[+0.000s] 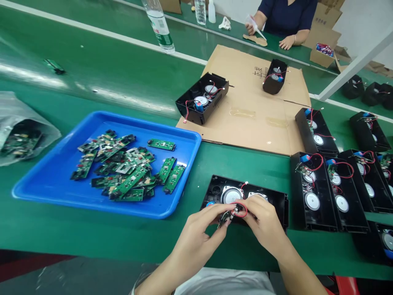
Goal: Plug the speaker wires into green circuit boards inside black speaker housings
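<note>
Just over the near edge of a black speaker housing [280,200], my left hand [202,225] pinches a small green circuit board [224,219] between thumb and fingers. My right hand [262,217] is closed at the board's right end, with its fingertips on a looped red wire [244,209]. The exact grip there is partly hidden by the fingers. The housing lies open side up and holds round speakers [231,195]. A blue part shows at its left, and a white connector sticks up at its back edge.
A blue tray [107,207] of green boards sits at the left, beside a plastic bag [39,123] of boards. Cardboard [245,123] bears two black housings. Several more housings [313,213] stand at the right. Behind are a bottle [161,32] and a person [287,20] holding a squeeze bottle.
</note>
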{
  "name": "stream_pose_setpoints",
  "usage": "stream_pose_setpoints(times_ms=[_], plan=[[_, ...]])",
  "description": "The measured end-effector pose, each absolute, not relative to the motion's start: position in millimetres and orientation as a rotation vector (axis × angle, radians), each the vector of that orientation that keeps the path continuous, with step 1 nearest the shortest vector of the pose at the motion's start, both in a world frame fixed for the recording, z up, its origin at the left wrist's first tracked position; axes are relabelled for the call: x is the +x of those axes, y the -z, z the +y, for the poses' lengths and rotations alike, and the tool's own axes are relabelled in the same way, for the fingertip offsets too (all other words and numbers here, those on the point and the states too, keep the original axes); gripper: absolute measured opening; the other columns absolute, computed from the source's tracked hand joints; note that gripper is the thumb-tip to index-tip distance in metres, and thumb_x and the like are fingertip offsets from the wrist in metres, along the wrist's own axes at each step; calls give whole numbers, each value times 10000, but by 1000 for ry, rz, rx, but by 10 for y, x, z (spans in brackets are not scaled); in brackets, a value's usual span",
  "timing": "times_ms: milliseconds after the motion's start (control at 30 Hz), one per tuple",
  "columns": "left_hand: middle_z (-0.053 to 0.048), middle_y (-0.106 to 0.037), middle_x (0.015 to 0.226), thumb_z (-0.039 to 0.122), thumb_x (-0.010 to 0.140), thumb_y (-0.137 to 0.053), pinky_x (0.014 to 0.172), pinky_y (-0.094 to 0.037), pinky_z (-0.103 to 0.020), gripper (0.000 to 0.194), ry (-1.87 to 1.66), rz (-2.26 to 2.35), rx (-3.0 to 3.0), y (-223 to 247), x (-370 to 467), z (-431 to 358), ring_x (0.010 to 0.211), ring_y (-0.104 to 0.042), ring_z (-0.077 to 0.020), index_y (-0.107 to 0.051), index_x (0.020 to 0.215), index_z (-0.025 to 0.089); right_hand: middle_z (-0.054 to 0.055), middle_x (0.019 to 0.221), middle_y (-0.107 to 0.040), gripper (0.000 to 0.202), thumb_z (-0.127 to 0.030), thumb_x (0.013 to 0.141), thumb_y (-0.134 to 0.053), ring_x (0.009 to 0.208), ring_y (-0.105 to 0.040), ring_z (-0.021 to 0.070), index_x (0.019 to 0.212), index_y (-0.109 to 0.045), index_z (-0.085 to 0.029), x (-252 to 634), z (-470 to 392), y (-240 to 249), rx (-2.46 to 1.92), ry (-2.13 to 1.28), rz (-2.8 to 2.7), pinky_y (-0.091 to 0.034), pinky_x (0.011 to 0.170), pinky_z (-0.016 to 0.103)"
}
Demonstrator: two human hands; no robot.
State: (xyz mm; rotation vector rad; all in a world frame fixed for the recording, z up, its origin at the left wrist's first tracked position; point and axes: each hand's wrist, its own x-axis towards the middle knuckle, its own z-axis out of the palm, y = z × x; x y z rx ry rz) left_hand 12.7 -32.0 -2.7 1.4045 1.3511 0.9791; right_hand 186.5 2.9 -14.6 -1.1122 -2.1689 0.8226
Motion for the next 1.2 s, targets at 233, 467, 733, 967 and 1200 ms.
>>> stream_pose_setpoints(times_ms=[233,467,733,967,1200], plan=[[-32,-748,797,212,780,-542,646,-586,-260,217,-973,1356,1240,-2,133,-320,672,-699,-176,-693,936,216,32,756,-628,169,-242,926,-510,652,-570,141,907,-670,-190,1883,95,28,-1142,-923,-2195,-490,577,254],[-4,-750,825,254,774,-601,580,-579,-208,220,-941,1412,1122,-60,86,-403,697,-705,-173,-679,980,240,63,855,-600,264,-183,942,-430,645,-564,143,1096,-644,-191,1902,312,72,-1313,-396,-2318,-474,548,250],[2,-747,817,280,818,-565,636,-574,-203,207,-900,1449,1157,-38,108,-448,708,-714,-163,-631,1010,236,69,878,-625,197,-161,934,-451,798,-602,165,860,-633,-176,2135,235,-50,-1176,-530,-2302,-508,692,267],[-4,-746,750,330,846,-506,423,-497,-196,270,-856,1484,1216,-9,231,-389,611,-702,-176,-586,1080,221,27,776,-661,179,-224,953,-430,708,-626,143,879,-590,-193,2222,13,36,-1071,-989,-2186,-521,636,252],[15,-720,647,312,840,-490,478,-525,-233,283,-847,1521,1320,11,285,-311,586,-698,-186,-587,1079,196,34,700,-606,208,-156,939,-417,622,-534,140,820,-587,-158,1991,-119,124,-1116,-612,-2240,-464,569,254]])
